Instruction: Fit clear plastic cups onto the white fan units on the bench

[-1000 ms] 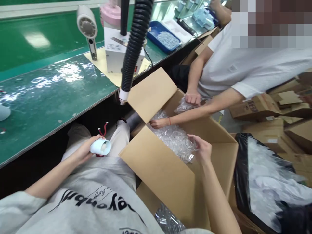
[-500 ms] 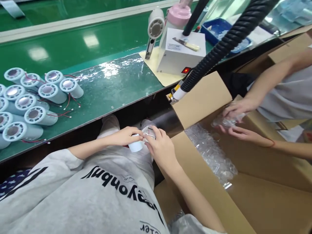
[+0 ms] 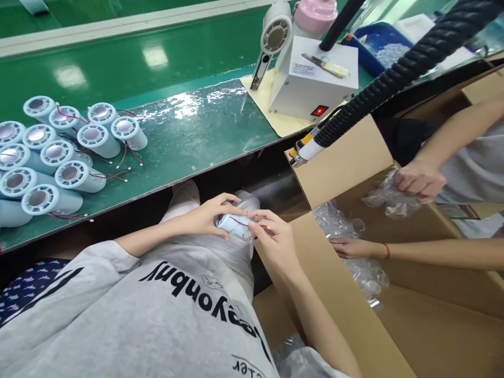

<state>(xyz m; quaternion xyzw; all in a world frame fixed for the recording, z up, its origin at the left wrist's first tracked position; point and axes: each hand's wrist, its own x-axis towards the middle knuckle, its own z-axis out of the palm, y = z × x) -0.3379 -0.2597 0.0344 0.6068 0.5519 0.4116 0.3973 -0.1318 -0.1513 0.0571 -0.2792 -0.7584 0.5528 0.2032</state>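
Note:
Over my lap, my left hand point(image 3: 208, 216) curls its thumb and fingers around a small light blue cylinder point(image 3: 233, 226) with thin red wires. The cylinder lies on its side between my hands. Something clear, apparently a plastic cover, shows at its right end, partly hidden by fingers. My right hand point(image 3: 277, 236) is closed at that end, its thumb and fingertips pinching the wires point(image 3: 252, 223). On the bench to the left stand and lean several similar light blue cylinders point(image 3: 71, 176) with ringed, slotted ends and loose red and black wires.
A white box point(image 3: 315, 86) with a lit red switch and a brush on top sits on the bench beside a handheld fan point(image 3: 275, 37). A black ribbed hose point(image 3: 378, 86) crosses above an open carton point(image 3: 433, 304) of clear plastic pieces point(image 3: 362, 273). A co-worker's hands point(image 3: 419, 181) reach into it.
The cylinder has turned onto its side, and my left hand has opened wider around it. My right fingers have moved onto the wires. The co-worker's hands have separated. The view has shifted slightly.

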